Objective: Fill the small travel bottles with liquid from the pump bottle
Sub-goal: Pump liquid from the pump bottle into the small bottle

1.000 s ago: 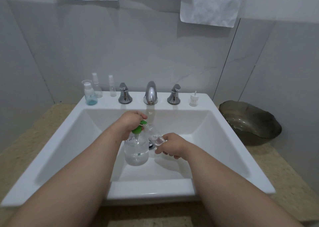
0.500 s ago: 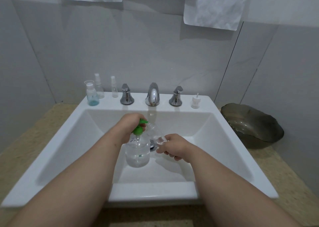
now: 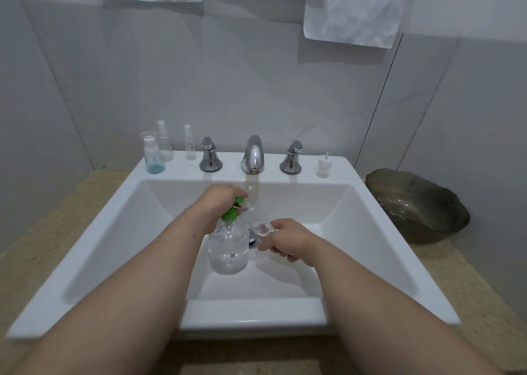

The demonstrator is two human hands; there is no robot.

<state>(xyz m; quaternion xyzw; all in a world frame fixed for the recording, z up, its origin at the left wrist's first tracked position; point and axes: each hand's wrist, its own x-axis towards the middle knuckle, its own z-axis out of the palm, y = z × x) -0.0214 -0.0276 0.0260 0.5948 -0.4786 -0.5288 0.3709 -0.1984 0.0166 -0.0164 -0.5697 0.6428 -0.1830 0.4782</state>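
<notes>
Over the middle of the sink (image 3: 85, 260), we are curling our left hand (image 3: 219, 200) round the green head of the pump bottle (image 3: 228, 249) and pinching a clear travel bottle (image 3: 262, 227) at its spout in our right hand (image 3: 288, 239), two spray bottles (image 3: 164, 146) at the back-left corner apparently awaiting filling.

clear pump bottle (image 3: 228, 250), green pump, tilted travel bottle (image 3: 263, 227)
</notes>
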